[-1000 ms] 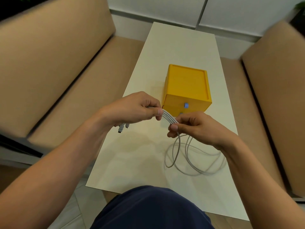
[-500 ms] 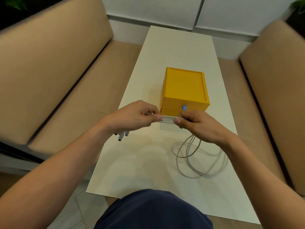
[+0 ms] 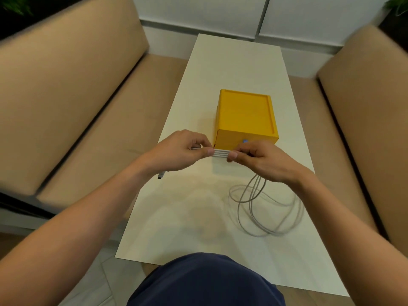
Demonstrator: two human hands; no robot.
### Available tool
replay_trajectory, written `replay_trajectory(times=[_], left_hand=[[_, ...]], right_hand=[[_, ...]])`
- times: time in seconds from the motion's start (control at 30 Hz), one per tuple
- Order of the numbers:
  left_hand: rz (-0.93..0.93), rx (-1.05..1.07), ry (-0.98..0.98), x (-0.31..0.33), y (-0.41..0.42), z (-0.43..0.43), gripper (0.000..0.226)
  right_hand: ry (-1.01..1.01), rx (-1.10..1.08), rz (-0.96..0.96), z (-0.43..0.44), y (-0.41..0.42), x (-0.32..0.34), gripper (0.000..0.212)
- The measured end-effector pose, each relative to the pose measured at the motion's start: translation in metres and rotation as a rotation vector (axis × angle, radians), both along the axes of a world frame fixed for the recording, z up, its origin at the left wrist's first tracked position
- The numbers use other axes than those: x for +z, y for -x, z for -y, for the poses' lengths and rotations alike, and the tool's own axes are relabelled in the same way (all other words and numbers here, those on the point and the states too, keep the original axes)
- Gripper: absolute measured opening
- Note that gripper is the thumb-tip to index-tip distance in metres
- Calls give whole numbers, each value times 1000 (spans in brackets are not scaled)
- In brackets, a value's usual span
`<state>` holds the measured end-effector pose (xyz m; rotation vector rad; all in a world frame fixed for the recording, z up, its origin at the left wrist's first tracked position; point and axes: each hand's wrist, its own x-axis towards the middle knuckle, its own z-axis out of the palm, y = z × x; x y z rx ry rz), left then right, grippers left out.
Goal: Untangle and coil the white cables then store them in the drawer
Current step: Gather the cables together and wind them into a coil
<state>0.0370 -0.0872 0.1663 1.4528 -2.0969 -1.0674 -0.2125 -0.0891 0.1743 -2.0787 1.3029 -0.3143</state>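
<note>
Several strands of white cables run side by side, pulled straight between my hands just in front of the yellow drawer box. My left hand pinches them on the left, and a plug end hangs out below that hand. My right hand pinches them on the right. From under the right hand the remaining cable drops in loose loops onto the white table. The drawer, with a small blue knob, is closed.
Tan sofas flank the narrow table: one on the left and one on the right. A white wall stands beyond the table's far end. My dark blue lap is at the near edge.
The cable strands between my hands went from an angled bend to a straight horizontal span. My hands rose slightly toward the box. The loose loops shifted right on the table.
</note>
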Motion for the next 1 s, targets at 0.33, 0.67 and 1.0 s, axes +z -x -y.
replay_trajectory(times=[0.33, 0.67, 1.0], left_hand=[[65, -95, 65, -2, -2, -10, 32], [-64, -187, -90, 19, -8, -10, 26], [-67, -243, -174, 27, 1, -3, 26]], right_hand=[[-54, 145, -138, -4, 9, 11, 33], [16, 86, 19, -5, 5, 31, 29], [-29, 63, 46, -6, -8, 25, 30]])
